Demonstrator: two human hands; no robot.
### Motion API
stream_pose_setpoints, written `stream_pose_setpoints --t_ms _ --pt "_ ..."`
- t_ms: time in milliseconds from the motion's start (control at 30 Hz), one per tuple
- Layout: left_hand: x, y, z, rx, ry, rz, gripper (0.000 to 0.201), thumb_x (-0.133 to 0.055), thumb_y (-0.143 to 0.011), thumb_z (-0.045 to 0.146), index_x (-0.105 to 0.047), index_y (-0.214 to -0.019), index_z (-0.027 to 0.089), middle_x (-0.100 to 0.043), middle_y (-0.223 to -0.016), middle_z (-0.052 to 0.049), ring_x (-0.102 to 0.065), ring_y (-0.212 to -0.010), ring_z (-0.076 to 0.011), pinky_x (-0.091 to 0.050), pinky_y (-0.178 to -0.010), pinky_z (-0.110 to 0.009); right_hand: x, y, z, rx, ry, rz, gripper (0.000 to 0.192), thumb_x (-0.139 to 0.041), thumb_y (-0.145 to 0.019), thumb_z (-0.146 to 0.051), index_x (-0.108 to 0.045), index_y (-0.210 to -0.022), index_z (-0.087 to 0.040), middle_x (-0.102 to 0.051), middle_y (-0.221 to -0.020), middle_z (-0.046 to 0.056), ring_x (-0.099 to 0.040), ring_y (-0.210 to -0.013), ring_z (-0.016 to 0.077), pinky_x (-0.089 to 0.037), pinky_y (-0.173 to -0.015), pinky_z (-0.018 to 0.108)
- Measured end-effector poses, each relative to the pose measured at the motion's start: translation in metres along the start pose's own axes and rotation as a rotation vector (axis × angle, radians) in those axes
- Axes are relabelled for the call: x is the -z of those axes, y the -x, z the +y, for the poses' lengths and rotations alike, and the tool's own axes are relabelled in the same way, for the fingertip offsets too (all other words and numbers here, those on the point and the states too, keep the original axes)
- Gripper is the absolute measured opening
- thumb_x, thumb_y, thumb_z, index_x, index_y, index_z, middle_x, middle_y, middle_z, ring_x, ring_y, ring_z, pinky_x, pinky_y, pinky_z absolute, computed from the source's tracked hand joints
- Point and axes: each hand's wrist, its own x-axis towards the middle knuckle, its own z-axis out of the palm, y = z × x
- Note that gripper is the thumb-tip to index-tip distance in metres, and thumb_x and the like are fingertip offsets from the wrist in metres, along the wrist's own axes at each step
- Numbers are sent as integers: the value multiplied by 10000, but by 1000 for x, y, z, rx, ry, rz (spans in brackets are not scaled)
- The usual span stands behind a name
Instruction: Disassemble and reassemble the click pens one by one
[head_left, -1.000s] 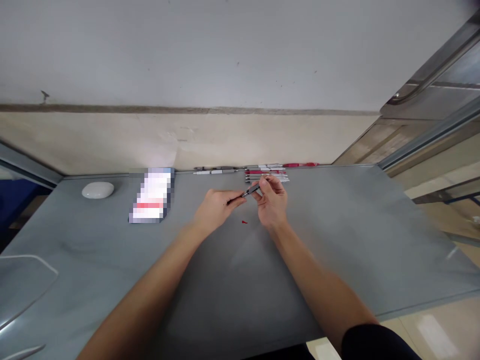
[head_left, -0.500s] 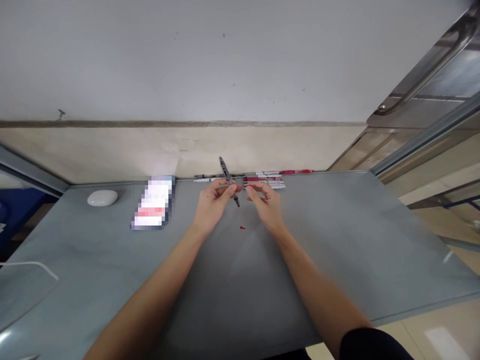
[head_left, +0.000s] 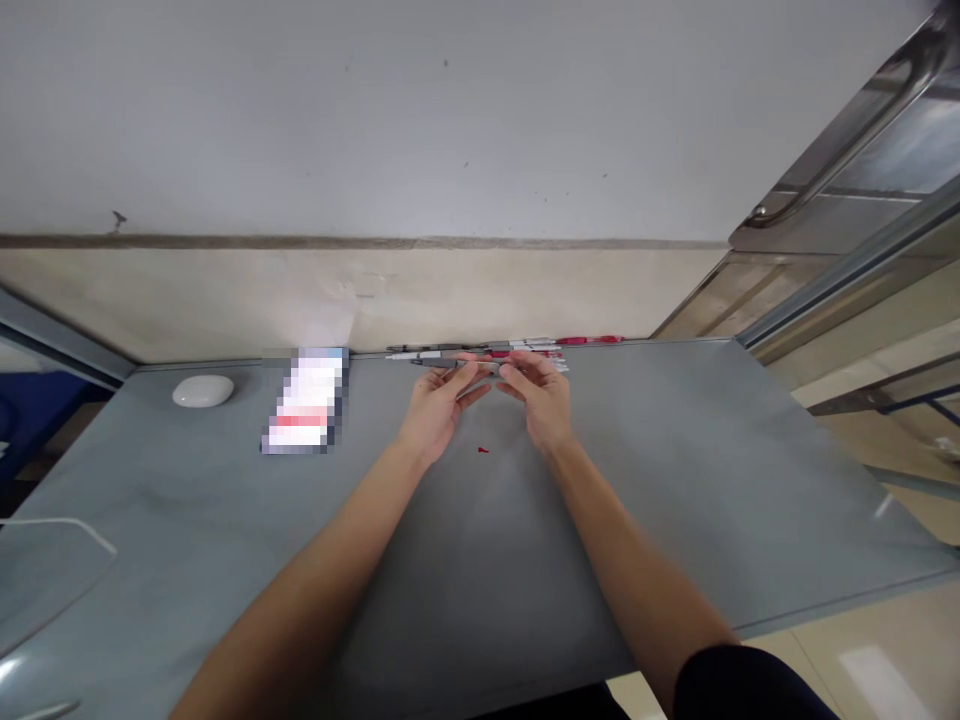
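Note:
Thumb and fingers of my left hand (head_left: 433, 408) are closed on a dark grey pen (head_left: 435, 363), held nearly level above the table. One end of the pen sticks out to the left of that hand. My right hand (head_left: 546, 396) faces it from the right, thumb and forefinger pinched at the pen's other end. Whether a separate small part sits between those fingertips is too small to tell. A small red piece (head_left: 483, 450) lies on the table below the hands. Behind the fingers, several white pens (head_left: 411, 356) and red pens (head_left: 592, 340) lie along the wall, partly hidden.
To the left, a phone (head_left: 304, 400) with a blurred screen and a white rounded case (head_left: 203, 391) rest on the grey table (head_left: 697, 480). A white cable (head_left: 75, 522) curves over the left edge. The wall (head_left: 450, 300) bounds the table's far side.
The pen has turned from steeply tilted to nearly level, pointing left to right. My hands have come together at its right end. The red piece stays on the table.

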Motion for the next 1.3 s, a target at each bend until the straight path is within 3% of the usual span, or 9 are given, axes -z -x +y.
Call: stream_pose_setpoints --t_ms 167,300,400,500,567,733,833,1033,1300 --pt "10 0 3 29 -161 5 308 -811 -737 331 -736 -998 184 -746 -1097 -93 -649 -1148 -258 -499 -1006 -439 -8 -8 1 -128 -362 152 316 -868 -641 -331 -706 -899 -251 -717 -881 -48 -701 -781 97 -623 -773 270" --pt "25 3 9 -71 -607 -16 348 -801 -722 288 -730 -1054 209 -722 -1186 -82 -633 -1173 -247 -444 -1079 -435 -10 -21 1 -139 -540 278 251 -814 -719 -352 -678 -909 -259 -713 -845 -65 -704 -747 84 -616 -720 235" --pt "38 5 14 -136 -884 -36 302 -702 -810 336 -712 -1097 241 -714 -1200 -63 -673 -1091 -243 -486 -1029 -431 -8 -27 2 -99 -650 325 160 -739 -805 -354 -656 -912 -270 -691 -786 -88 -677 -675 59 -604 -731 228" --pt "52 3 16 -276 -1166 -44 264 -598 -882 333 -698 -1114 254 -705 -1212 -63 -675 -1068 -252 -520 -969 -430 -3 -30 4 -100 -817 357 73 -642 -890 -353 -629 -872 -283 -620 -653 -122 -568 -507 33 -572 -658 200" --pt "59 2 13 -393 -1323 -87 269 -550 -907 314 -692 -1118 227 -682 -1250 -85 -620 -1180 -270 -500 -1004 -439 1 -30 5 -115 -896 355 127 -580 -929 -360 -610 -831 -286 -523 -553 -133 -447 -410 33 -509 -540 172" --pt "66 8 0 -471 -1683 -62 383 -469 -946 302 -647 -1252 155 -599 -1384 -144 -465 -1366 -331 -340 -1146 -532 16 -25 9 -9 -782 302 292 -529 -925 -460 -556 -724 -250 -351 -498 -99 -321 -397 67 -329 -389 188" --pt "63 17 -5 -456 -1796 -32 451 -456 -963 373 -593 -1348 184 -498 -1496 -134 -397 -1417 -355 -253 -1176 -587 24 -22 11 62 -745 212 360 -541 -887 -488 -480 -634 -237 -305 -505 -82 -322 -435 85 -339 -410 208" --pt "61 22 -9 -368 -1909 -38 593 -414 -974 527 -449 -1492 239 -352 -1594 -112 -299 -1467 -382 -159 -1180 -637 30 -21 10 68 -779 191 387 -515 -861 -443 -358 -579 -231 -306 -536 -58 -327 -489 113 -377 -466 245" --pt "64 20 -14 -315 -1931 -27 605 -363 -987 531 -426 -1511 234 -342 -1600 -100 -275 -1478 -372 -128 -1192 -616 26 -23 7 52 -765 228 363 -318 -921 -405 -329 -602 -233 -271 -582 -45 -332 -510 131 -399 -523 272"
